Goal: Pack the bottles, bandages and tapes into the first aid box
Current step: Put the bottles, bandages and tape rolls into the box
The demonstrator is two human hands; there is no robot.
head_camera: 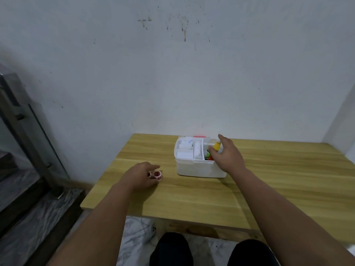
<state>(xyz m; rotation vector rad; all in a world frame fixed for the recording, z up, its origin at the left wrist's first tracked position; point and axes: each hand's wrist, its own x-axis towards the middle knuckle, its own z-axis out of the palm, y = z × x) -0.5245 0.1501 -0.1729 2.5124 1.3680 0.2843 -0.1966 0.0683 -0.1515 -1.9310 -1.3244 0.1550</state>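
Observation:
A white first aid box (199, 169) stands open on the wooden table (269, 185) near the wall. Its left compartments hold white bandage packs (184, 148) and a white roll (197, 150). The right compartment shows a green cap (206, 154) and something red. My right hand (227, 154) hovers over that right compartment, gripping a bottle with a yellow cap (217, 145). My left hand (140, 176) rests on the table left of the box, fingers closing around small red-and-white tape rolls (157, 175).
A stained white wall rises just behind the table. A metal-framed glass door and a dark step lie to the left. My knees and a marbled floor show below the table's front edge.

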